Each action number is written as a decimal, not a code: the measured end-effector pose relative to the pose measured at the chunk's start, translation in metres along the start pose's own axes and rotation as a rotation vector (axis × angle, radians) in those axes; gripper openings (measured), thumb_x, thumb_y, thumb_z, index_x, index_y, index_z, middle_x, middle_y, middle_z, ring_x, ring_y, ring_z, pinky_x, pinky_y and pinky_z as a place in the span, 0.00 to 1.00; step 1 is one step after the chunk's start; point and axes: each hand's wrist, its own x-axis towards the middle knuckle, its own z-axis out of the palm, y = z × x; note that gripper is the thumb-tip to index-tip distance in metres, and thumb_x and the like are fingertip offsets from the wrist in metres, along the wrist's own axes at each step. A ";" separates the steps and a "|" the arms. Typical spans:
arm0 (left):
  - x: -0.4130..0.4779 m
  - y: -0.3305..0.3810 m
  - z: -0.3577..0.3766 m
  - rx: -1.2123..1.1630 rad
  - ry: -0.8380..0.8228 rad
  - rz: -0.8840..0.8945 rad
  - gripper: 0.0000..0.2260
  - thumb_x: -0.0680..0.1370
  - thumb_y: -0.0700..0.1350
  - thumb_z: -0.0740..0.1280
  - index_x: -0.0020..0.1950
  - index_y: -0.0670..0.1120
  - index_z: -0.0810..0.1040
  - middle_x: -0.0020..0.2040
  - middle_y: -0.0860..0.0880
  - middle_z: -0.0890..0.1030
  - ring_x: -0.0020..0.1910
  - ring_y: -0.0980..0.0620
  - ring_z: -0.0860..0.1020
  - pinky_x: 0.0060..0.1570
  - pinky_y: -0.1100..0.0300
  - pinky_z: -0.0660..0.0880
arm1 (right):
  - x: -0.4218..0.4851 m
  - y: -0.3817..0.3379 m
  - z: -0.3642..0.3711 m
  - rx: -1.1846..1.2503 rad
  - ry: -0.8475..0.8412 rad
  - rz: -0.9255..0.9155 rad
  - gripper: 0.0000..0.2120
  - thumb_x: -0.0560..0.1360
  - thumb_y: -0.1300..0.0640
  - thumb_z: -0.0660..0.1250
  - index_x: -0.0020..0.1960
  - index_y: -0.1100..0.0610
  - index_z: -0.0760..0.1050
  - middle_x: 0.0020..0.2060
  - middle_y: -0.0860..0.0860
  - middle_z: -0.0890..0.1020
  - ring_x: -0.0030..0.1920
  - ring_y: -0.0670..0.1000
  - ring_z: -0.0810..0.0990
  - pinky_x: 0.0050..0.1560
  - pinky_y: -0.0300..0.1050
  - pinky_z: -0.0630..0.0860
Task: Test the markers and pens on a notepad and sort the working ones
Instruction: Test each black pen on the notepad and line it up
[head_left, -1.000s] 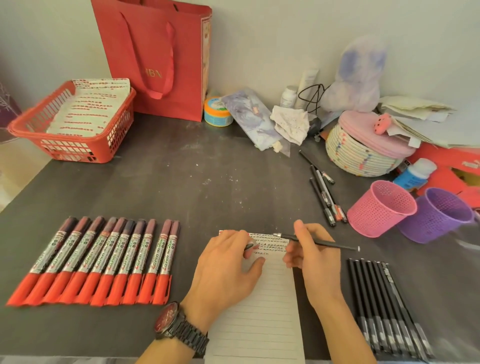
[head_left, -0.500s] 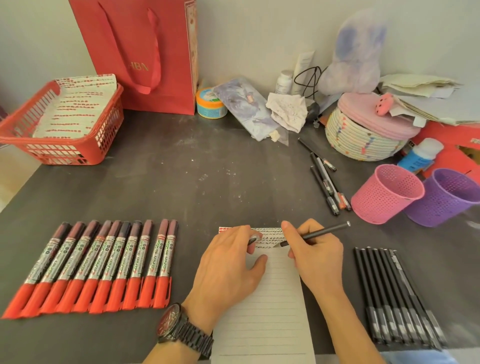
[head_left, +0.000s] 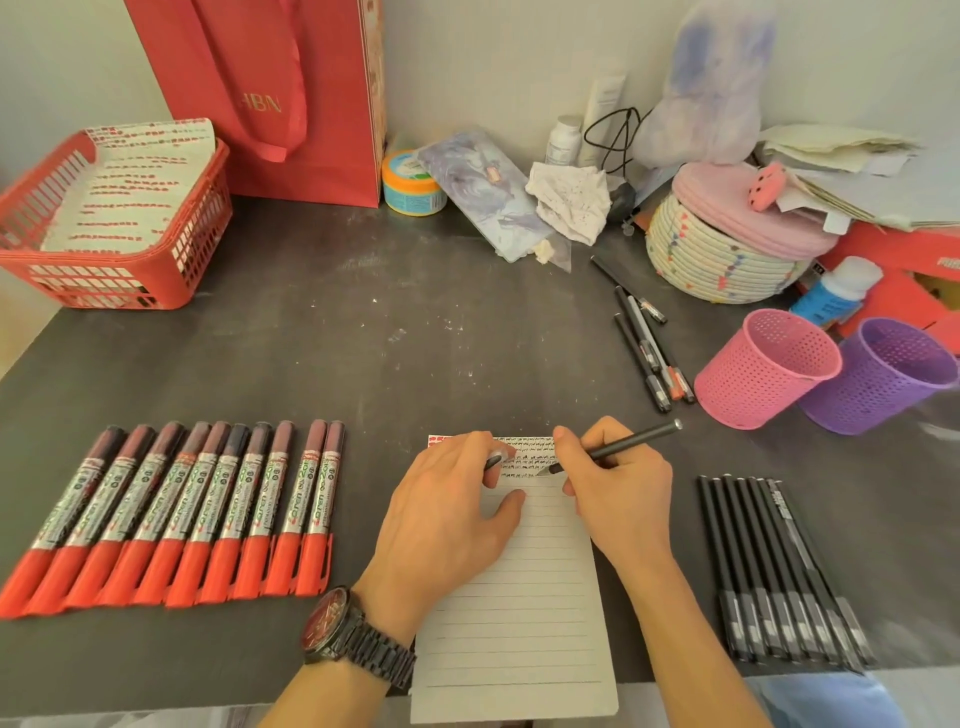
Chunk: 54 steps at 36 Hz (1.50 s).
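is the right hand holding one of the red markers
No, the right hand grips a black pen with its tip on the notepad.

Notepad (head_left: 519, 623) lay front centre on desk (head_left: 363, 338); marker row (head_left: 171, 514) left, pen row (head_left: 779, 571) right. Left hand (head_left: 447, 514), pinching pen cap (head_left: 494, 460), rested on notepad; pen (head_left: 623, 444) in right hand (head_left: 618, 493) touched it. Loose pens (head_left: 644, 353) behind; two pen cups (head_left: 763, 369) right of them.
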 end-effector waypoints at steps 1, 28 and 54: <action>0.000 0.000 0.000 -0.001 -0.002 -0.001 0.11 0.74 0.58 0.64 0.47 0.61 0.61 0.46 0.60 0.76 0.54 0.59 0.76 0.52 0.67 0.67 | 0.000 0.000 0.000 -0.003 -0.002 0.003 0.15 0.76 0.52 0.72 0.32 0.49 0.74 0.22 0.47 0.79 0.24 0.43 0.77 0.30 0.29 0.71; -0.001 -0.001 0.003 0.012 0.030 0.005 0.18 0.74 0.56 0.68 0.49 0.65 0.57 0.46 0.60 0.77 0.54 0.60 0.75 0.51 0.68 0.64 | 0.000 0.004 0.001 -0.009 0.016 -0.005 0.15 0.76 0.55 0.71 0.32 0.51 0.73 0.22 0.48 0.79 0.22 0.43 0.76 0.28 0.32 0.70; -0.001 -0.003 0.003 -0.011 -0.010 -0.020 0.17 0.74 0.58 0.66 0.46 0.69 0.56 0.51 0.60 0.79 0.55 0.61 0.74 0.50 0.75 0.62 | 0.000 0.004 -0.001 -0.013 0.022 -0.011 0.15 0.77 0.54 0.70 0.33 0.51 0.72 0.23 0.49 0.78 0.23 0.44 0.77 0.28 0.36 0.72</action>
